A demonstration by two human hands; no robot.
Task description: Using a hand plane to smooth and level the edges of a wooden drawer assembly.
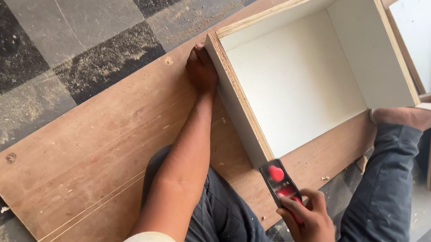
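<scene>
The right hand [308, 221] gripped a red plane [280, 183] at the box [307, 77] edge's five-o'clock end, the edge running toward eleven o'clock, where the left hand [201, 71] pressed flat.

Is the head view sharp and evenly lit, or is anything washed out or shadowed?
Head view: mostly sharp, sawdust on the floor tiles is crisp; bright daylight nearly washes out the white box interior; the left hand at its corner looks dark; the hand plane in the right hand is slightly soft.
</scene>
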